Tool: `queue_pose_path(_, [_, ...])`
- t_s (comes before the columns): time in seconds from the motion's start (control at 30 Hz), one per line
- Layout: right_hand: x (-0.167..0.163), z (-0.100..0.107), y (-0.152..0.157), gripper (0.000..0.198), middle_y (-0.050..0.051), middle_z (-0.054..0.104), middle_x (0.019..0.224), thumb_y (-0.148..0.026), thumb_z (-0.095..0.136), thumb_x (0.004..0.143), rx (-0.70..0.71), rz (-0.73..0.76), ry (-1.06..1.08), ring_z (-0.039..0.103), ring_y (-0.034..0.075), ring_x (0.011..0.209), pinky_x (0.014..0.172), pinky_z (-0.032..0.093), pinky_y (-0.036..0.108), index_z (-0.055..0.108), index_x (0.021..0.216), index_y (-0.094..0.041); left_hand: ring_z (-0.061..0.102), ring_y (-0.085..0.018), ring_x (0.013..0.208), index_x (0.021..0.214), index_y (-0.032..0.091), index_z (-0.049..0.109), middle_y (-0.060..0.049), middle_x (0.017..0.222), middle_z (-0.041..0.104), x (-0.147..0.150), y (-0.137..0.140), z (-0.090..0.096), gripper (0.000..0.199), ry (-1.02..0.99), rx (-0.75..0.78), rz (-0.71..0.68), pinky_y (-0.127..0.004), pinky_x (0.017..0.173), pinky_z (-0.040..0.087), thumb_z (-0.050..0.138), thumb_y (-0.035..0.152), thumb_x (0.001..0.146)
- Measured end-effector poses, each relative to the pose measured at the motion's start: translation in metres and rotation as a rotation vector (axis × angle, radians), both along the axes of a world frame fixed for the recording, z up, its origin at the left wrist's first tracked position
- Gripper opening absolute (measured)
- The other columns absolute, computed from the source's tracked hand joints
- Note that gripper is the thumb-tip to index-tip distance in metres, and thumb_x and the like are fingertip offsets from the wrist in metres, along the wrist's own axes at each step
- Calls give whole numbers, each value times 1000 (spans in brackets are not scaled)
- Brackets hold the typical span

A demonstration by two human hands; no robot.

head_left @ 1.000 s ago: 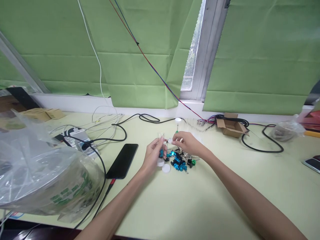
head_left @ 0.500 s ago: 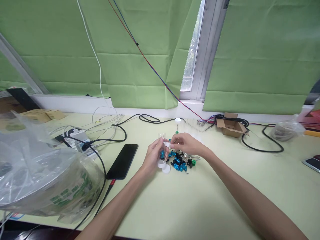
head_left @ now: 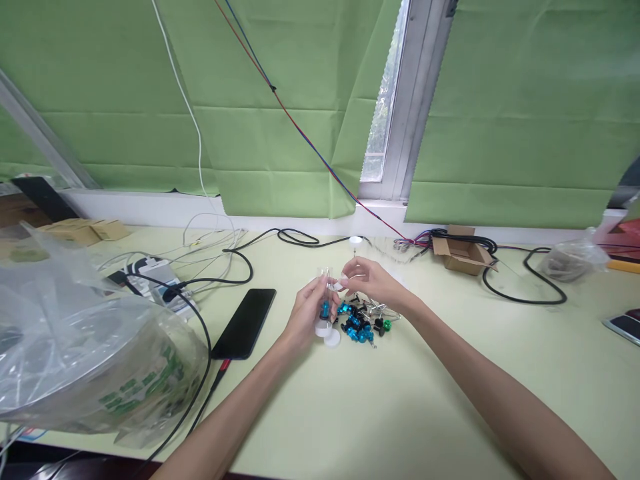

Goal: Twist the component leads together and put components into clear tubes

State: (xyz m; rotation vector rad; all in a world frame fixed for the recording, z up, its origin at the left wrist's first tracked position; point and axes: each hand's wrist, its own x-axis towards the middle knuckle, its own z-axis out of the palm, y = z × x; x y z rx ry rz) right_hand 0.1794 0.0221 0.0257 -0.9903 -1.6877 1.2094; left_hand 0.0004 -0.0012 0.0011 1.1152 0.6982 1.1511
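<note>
Near the centre of the frame, the left hand (head_left: 303,308) has its fingers wrapped closed around a clear tube (head_left: 325,275), held upright with a blue part (head_left: 325,309) apparently inside and a white base (head_left: 323,329) at its lower end. The right hand (head_left: 369,279) has thumb and fingertips pinched together, seemingly on a small white piece (head_left: 338,285) beside the tube's upper part. The tube looks light, stiff and smooth, so probably slippery and liable to crack if squeezed hard; mid-wall or base would be the surest hold. Just right of it lies a heap of blue and black parts (head_left: 357,325), a snag for low fingers. The tabletop (head_left: 400,400) spreads widely at lower centre and right; the phone (head_left: 243,323) and bagged bundle (head_left: 150,367) crowd the left, the near edge showing at lower left
</note>
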Motion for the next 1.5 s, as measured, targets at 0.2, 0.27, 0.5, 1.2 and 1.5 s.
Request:
queue_pose_path(0.2, [-1,-1,0,44,5,64,100,-44,77,76,-64,-19,64,72,17,72,77,58,39,51,103,-20,52,-10,52,98,17,61,-1,70,60,1,-1,0,38,14,-2,-9,-23,49,42,56,54,89])
queue_pose_path(0.27, [-1,-3,2,44,6,63,102,-43,78,75,-57,-25,78,72,17,72,78,58,40,52,103,-20,51,-11,52,100,18,61,-1,69,59,1,-1,1,39,7,-10,2,-23,49,43,56,55,88])
queue_pose_path(0.5, [8,4,7,39,6,62,104,-39,79,73,21,-103,81,70,16,77,80,59,39,59,99,-18,56,-12,57,96,20,57,-1,72,63,2,-2,3,33,-59,-76,46,-24,54,45,65,49,83])
queue_pose_path(1.2, [21,33,-3,30,8,72,104,-41,65,83,235,-123,-156,63,17,77,62,52,30,74,100,-18,52,-10,52,119,24,65,-2,86,56,5,-6,-5,44,365,278,110,-23,50,43,63,49,84])
queue_pose_path(1.5, [19,35,-6,26,6,72,97,-36,62,85,284,-78,-243,61,15,71,61,49,28,73,99,-18,52,-9,47,119,21,65,-2,84,59,4,-3,-7,45,384,278,144,-24,46,42,65,48,83])
